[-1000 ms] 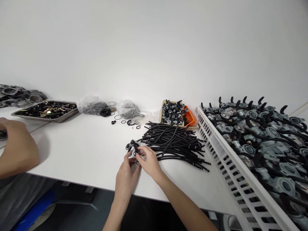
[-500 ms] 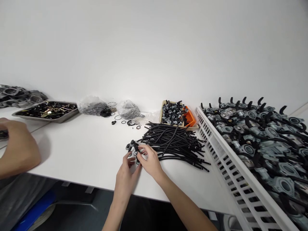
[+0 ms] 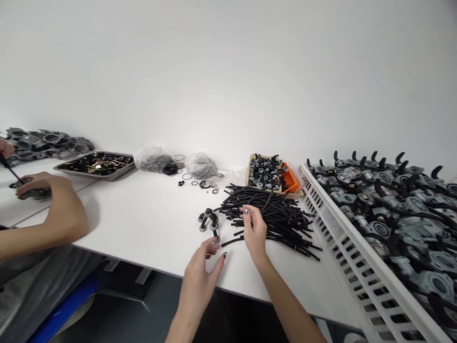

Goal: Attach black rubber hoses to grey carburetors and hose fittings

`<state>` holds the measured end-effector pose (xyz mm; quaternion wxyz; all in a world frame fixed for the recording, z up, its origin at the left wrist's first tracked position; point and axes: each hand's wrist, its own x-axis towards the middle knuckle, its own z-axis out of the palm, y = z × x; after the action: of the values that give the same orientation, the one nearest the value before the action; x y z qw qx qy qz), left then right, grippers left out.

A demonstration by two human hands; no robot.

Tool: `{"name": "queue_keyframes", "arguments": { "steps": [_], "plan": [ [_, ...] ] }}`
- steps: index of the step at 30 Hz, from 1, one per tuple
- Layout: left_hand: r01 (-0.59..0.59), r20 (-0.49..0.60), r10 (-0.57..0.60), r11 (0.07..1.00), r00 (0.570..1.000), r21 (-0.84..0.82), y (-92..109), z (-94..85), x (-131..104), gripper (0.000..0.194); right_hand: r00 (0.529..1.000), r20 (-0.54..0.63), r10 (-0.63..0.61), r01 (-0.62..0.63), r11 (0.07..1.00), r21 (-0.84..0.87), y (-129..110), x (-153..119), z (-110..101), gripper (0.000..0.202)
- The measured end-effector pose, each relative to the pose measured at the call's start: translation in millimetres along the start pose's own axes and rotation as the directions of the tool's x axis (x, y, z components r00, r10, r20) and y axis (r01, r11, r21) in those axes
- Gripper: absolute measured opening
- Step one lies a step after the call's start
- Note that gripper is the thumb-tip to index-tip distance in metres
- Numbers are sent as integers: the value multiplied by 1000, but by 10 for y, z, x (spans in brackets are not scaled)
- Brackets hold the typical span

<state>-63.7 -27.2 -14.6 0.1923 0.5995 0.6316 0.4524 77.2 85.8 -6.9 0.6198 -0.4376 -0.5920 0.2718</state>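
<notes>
My left hand (image 3: 203, 267) is just above the table's front edge, thumb and fingers apart, with nothing between them. Its fingertips are close to a small cluster of black elbow pieces with grey ends (image 3: 209, 219) lying on the white table (image 3: 153, 224). Over the pile of thin black hoses (image 3: 274, 209) hovers my right hand (image 3: 255, 233), loosely curled. Its thumb and fingers are near each other, and I see no thing held in them. The hand covers part of the hoses.
A white slatted crate (image 3: 342, 252) full of metal housings stands right. Behind the hoses are a cream bin (image 3: 250, 176) of elbow pieces and an orange bin (image 3: 291, 178). Plastic bags (image 3: 202, 164), loose rings and a metal tray (image 3: 114, 175) line the wall. A co-worker's arm (image 3: 67, 209) reaches in left.
Both my hands have left the elbow pieces, which now lie on the table. My right hand has moved right over the hoses; my left has drawn back. The view has shifted left.
</notes>
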Motion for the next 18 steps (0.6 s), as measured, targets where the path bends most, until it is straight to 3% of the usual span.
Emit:
{"name": "queue_keyframes", "arguments": {
  "steps": [6,11,18],
  "plan": [
    [-96,255,112,993,960,-73,204,143,-111,22,998,-58,-3,1,1000,-30,20,40,-374,31],
    [-117,321,146,987,936,-107,364,249,-52,20,995,-103,13,-30,986,-166,23,-19,-886,33],
    [-157,376,187,982,908,-110,610,477,134,24,980,-153,125,-164,947,-276,101,-469,-1372,36]
  ]
}}
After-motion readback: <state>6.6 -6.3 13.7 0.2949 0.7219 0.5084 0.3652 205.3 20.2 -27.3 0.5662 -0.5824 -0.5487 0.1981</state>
